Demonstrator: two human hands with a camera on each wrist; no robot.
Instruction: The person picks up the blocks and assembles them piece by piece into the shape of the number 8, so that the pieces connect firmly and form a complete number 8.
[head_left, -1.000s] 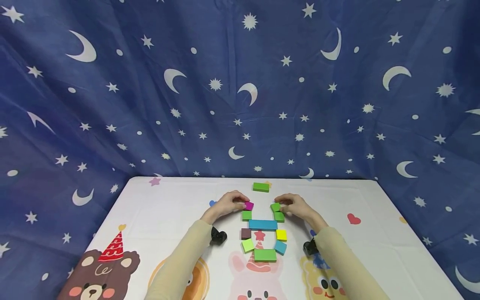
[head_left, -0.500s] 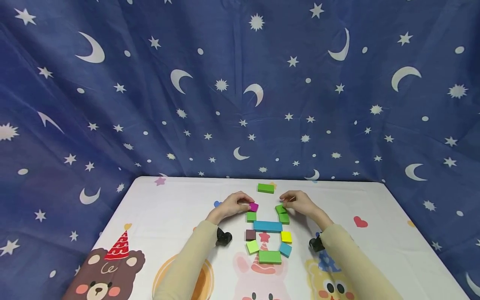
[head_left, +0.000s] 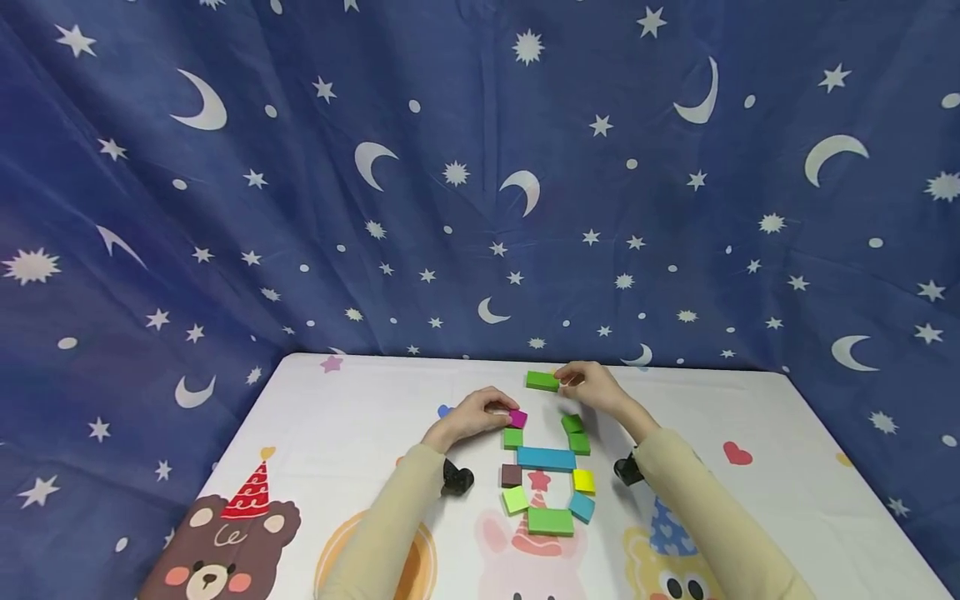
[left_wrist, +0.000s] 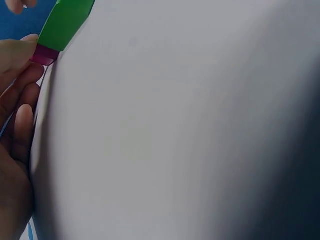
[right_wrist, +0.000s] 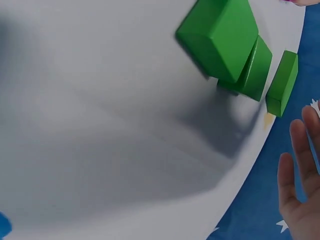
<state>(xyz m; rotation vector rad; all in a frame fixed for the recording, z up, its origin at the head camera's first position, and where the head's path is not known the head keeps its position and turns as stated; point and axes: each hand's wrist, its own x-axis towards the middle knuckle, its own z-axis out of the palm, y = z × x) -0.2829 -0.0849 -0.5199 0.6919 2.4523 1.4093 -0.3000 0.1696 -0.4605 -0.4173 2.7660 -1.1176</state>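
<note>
My left hand (head_left: 476, 413) pinches a small magenta block (head_left: 518, 419) between thumb and fingers. That block touches the far side of a small green block (head_left: 513, 439), as the left wrist view also shows. Farther back, my right hand (head_left: 595, 388) is beside the right end of a long green block (head_left: 542, 381). In the right wrist view its fingers are fairly straight, with a gap to the long green block (right_wrist: 282, 84). Two green blocks, a far one (head_left: 572, 423) and a near one (head_left: 578, 443), stand at the right of the arrangement.
A long blue block (head_left: 546, 459) lies across the middle. Nearer are a dark brown block (head_left: 512, 476), a yellow block (head_left: 583, 481), a lime block (head_left: 515, 500), a small blue block (head_left: 582, 507) and a long green front block (head_left: 551, 522). A starry curtain (head_left: 420, 208) hangs behind.
My right hand has left the small green block on the right and moved back to the long green block at the rear. The left hand still pinches the magenta block. The head view has shifted slightly.
</note>
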